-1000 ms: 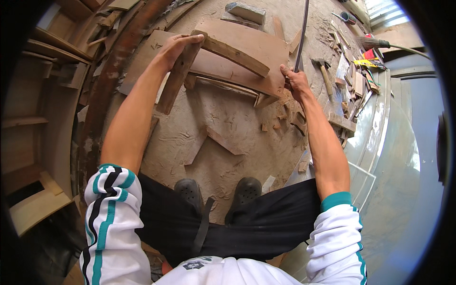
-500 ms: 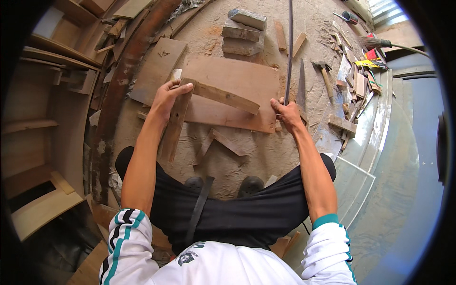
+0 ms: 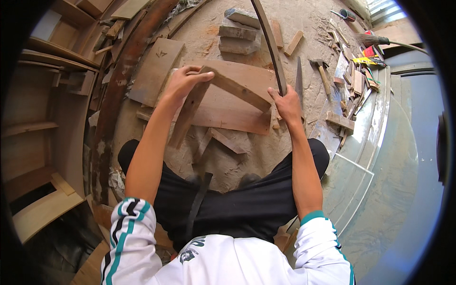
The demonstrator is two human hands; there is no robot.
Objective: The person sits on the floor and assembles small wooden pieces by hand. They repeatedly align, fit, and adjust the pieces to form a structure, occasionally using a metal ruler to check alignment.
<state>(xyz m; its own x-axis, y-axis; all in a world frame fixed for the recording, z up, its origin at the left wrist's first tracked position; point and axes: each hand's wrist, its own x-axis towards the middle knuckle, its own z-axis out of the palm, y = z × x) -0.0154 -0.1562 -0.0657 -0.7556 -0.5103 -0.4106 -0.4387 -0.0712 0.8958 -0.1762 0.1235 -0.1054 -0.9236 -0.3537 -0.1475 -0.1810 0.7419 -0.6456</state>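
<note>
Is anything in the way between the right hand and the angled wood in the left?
Nothing visible. The angled wood, gripped at its corner by the left hand, ends close beside the right hand in this view. The right hand's strip runs off toward the picture's top.

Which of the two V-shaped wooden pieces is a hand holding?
The upper V over the flat board, its corner gripped by the left hand; the lower V lies on the floor.

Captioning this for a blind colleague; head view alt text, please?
A person holds a V-shaped brown wooden frame in the left grip and a long, thin dark strip in the right grip. Behind the frame is a brown wooden panel, with a wooden-handled hammer to its right.
</note>
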